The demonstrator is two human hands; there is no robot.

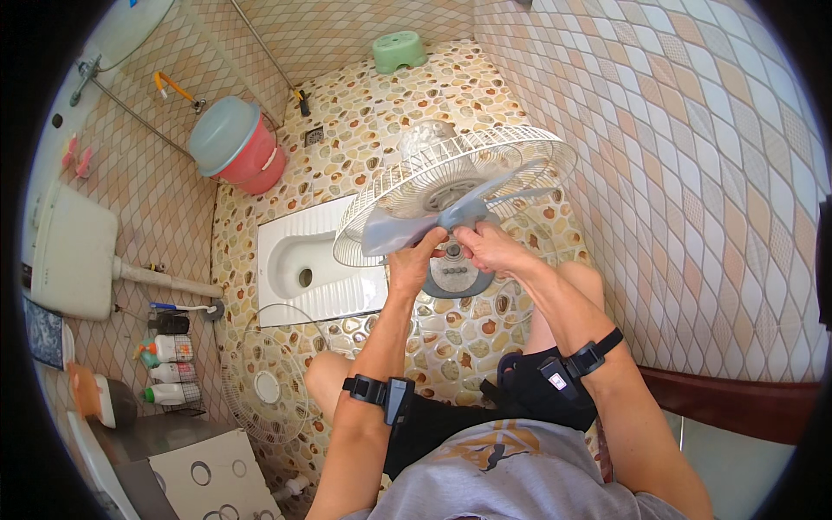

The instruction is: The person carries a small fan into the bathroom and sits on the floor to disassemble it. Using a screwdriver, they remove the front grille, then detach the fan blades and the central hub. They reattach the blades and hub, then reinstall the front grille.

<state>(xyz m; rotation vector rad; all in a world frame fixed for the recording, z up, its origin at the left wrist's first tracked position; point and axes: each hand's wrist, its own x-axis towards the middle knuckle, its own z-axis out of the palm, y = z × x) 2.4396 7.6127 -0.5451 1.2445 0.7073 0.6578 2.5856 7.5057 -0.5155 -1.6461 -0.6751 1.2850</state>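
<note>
Pinching with both hands, the person's left hand [414, 263] and right hand [496, 249] are gripping a translucent blue-grey plastic fan blade [397, 231] near its centre, probably for steadiness, at a white wire cage [403, 180] just beyond them. Ahead-left of the hands, a pale-blue round lid [224, 132] is covering a red plastic bucket [258, 165] (contents hidden); farther left, a dark wire rack [186, 407] is holding white plastic bottles [171, 395].

In the centre, the blue-grey fan blades [394, 234] cover part of the white rear grille [387, 192]; where the left hand [416, 256] and right hand [496, 248] meet the hub, their exact grip is unclear. At left, bottle [170, 349] labels are too small to read. The lower edge crops the grey T-shirt [520, 481].
</note>
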